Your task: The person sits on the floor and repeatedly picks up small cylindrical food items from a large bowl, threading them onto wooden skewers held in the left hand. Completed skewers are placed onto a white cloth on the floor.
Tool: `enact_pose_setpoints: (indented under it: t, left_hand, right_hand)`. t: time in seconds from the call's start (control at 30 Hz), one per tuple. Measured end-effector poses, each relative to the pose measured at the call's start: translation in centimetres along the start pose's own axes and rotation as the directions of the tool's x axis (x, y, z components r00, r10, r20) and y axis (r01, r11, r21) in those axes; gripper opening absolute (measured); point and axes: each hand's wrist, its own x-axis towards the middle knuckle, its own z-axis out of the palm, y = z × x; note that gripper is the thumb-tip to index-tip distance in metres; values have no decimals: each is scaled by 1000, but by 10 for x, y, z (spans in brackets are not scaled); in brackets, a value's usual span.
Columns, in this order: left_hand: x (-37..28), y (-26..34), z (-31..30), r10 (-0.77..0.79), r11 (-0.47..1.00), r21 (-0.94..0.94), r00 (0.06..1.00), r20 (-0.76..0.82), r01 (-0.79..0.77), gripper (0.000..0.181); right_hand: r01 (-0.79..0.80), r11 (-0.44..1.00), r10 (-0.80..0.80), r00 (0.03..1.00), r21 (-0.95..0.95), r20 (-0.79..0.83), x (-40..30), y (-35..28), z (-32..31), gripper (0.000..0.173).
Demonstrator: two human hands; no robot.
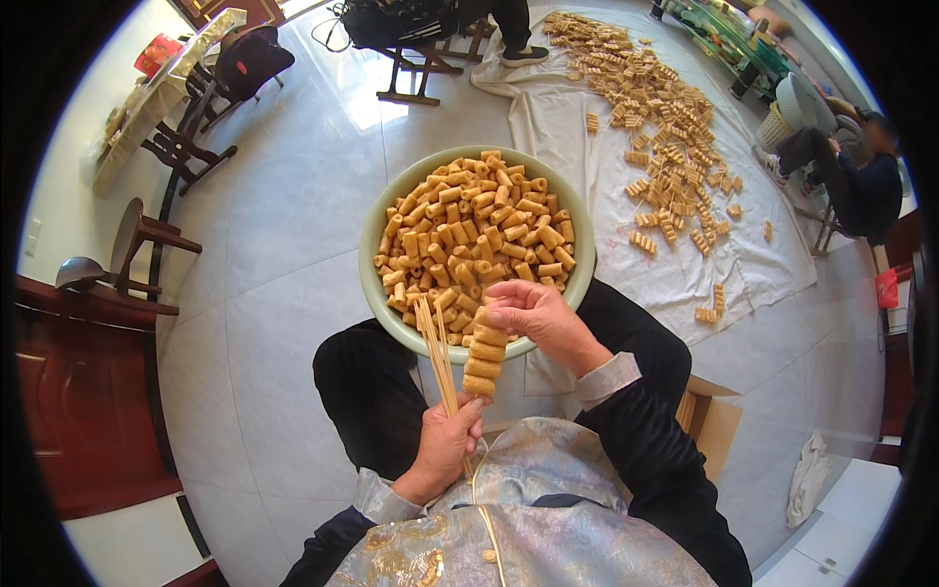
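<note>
My left hand (pixel 449 439) is closed around a bundle of thin bamboo skewers (pixel 438 359) and the lower end of one loaded skewer. On that skewer sits a stack of short golden-brown food rolls (pixel 483 363), lying crosswise one above another. The fingers of my right hand (pixel 539 319) pinch the top roll of the stack. Right behind the hands stands a round pale green basin (pixel 372 293), heaped with loose rolls (pixel 469 227) of the same kind. The skewer's tip cannot be made out.
A white cloth (pixel 616 271) on the tiled floor holds a long pile of loaded skewers (pixel 660 125). An open cardboard box (pixel 715 425) stands beside my right leg. One person sits at the far right (pixel 843 176), another's leg shows at the top. Wooden chairs (pixel 147 235) stand left.
</note>
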Motion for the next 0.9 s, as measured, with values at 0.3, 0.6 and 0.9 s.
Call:
enact_pose_setpoints:
  t: [0.3,0.6,0.9]
  left_hand:
    - [0,0,0,0,1000,23,1000,13,0,19]
    - [-4,-3,-1,36,999,14,999,3,-36,17]
    - [-6,2,4,13,1000,16,1000,5,-13,17]
  right_hand:
    - [-39,884,75,995,466,-60,-26,38,59,37]
    - [-23,878,102,985,478,-139,-36,48,74,34]
    - [-16,889,72,992,458,-105,-29,33,64,36]
